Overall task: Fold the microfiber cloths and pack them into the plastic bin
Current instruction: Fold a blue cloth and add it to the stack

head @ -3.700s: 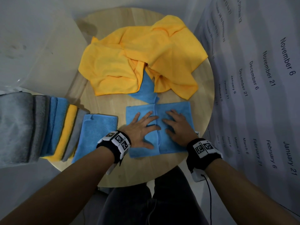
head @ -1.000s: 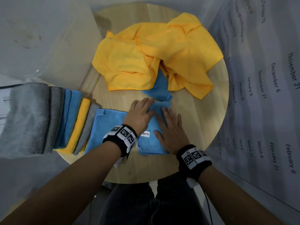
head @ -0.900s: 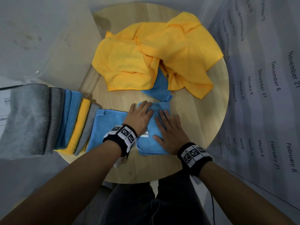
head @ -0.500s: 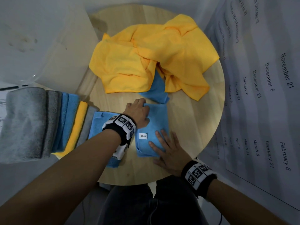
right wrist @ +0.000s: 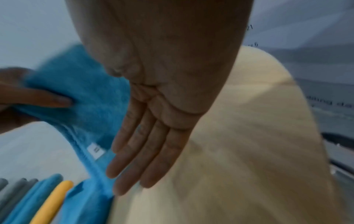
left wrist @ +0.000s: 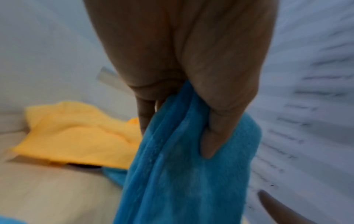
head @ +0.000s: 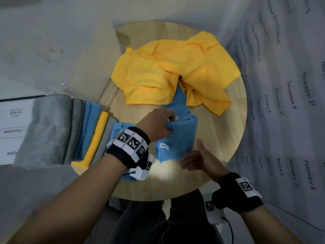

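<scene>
Wooden round table (head: pixel 219 138) bears yellow cloths (head: pixel 168 73); left hand (head: pixel 156 125) grips blue cloth (head: pixel 179 138), right hand (head: pixel 202 161) flat-fingered

Office-like room, wall date schedule (head: pixel 290 103)

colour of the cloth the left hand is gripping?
Blue; the folded cloth in the left hand shows best in the left wrist view.

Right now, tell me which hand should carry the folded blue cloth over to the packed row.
Left. The left hand already grips the folded blue cloth at its far end, and the packed row lies on that side. The right hand is open, fingers straight beside the cloth's near edge, farther from the row.
</scene>
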`<state>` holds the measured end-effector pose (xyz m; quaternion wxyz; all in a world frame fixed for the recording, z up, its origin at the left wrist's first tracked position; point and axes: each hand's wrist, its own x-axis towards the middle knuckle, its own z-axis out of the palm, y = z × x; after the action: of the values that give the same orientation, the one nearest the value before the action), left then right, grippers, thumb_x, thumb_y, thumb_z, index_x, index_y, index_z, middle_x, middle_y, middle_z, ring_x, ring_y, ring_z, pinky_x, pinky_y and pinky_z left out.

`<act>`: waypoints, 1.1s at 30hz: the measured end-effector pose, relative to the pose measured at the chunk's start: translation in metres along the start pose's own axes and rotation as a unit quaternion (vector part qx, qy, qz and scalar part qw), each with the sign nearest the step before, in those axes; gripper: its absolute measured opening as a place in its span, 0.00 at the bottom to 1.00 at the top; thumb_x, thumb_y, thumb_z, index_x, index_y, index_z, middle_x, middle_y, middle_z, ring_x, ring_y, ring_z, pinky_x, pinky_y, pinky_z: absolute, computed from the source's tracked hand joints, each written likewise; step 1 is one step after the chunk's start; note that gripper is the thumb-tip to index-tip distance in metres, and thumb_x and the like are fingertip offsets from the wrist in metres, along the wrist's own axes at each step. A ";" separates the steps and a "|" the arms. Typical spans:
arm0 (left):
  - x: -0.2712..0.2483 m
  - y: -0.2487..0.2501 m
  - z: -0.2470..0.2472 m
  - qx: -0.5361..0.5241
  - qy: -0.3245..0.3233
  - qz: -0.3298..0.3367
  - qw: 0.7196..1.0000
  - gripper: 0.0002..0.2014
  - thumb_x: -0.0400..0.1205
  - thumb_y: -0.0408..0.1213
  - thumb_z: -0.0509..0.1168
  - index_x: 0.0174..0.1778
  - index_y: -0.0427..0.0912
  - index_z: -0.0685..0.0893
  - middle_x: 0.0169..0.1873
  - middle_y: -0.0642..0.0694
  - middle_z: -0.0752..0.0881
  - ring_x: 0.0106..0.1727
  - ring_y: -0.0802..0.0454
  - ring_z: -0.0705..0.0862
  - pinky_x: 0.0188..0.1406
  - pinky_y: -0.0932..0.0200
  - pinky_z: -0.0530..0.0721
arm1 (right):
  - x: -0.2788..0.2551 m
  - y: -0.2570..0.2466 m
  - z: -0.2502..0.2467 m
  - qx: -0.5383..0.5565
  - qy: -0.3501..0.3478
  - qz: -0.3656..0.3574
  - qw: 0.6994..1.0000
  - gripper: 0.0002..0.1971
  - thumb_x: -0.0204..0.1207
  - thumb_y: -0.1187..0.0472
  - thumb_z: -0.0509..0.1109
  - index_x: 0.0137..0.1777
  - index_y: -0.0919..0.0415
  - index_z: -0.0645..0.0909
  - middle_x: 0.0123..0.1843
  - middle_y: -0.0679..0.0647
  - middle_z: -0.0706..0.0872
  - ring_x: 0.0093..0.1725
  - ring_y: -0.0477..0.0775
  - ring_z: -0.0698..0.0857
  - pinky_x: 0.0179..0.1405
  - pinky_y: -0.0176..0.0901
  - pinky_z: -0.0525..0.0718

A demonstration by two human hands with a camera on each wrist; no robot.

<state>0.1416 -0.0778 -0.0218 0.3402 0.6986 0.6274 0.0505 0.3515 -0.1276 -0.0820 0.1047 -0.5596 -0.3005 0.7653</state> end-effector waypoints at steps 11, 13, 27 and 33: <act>-0.128 -0.012 0.030 0.014 0.098 0.224 0.970 0.13 0.74 0.49 0.69 0.48 0.51 0.75 0.57 0.50 0.82 0.61 0.52 0.79 0.58 0.56 0.72 | -0.011 -0.050 0.055 0.236 -0.116 0.021 0.965 0.23 0.71 0.56 0.65 0.63 0.67 0.79 0.51 0.63 0.90 0.44 0.59 0.90 0.37 0.50 0.89; -0.135 -0.033 0.026 -0.128 0.132 0.120 0.975 0.18 0.76 0.59 0.66 0.50 0.50 0.79 0.59 0.52 0.81 0.62 0.57 0.78 0.63 0.62 0.72 | 0.000 -0.044 0.068 0.209 -0.105 0.023 0.972 0.26 0.68 0.63 0.69 0.67 0.69 0.77 0.54 0.64 0.89 0.46 0.60 0.90 0.42 0.50 0.89; -0.070 -0.160 0.017 -0.249 0.169 -0.235 0.924 0.19 0.84 0.27 0.50 0.67 0.42 0.78 0.64 0.42 0.83 0.64 0.44 0.81 0.65 0.53 0.77 | 0.042 -0.027 0.144 0.220 -0.114 0.069 0.966 0.27 0.60 0.69 0.67 0.64 0.66 0.81 0.60 0.63 0.87 0.54 0.64 0.88 0.56 0.56 0.84; -0.081 -0.157 0.022 -0.348 0.145 -0.240 0.895 0.14 0.88 0.43 0.52 0.64 0.46 0.78 0.61 0.43 0.84 0.61 0.47 0.81 0.67 0.53 0.76 | 0.062 -0.009 0.168 0.157 -0.066 0.107 0.980 0.31 0.57 0.64 0.74 0.65 0.65 0.80 0.58 0.62 0.88 0.57 0.64 0.86 0.62 0.59 0.81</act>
<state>0.0039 -0.1634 -0.0945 0.4688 0.3490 0.7605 0.2828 0.1734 -0.1476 -0.0937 0.0888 -0.5132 -0.1215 0.8449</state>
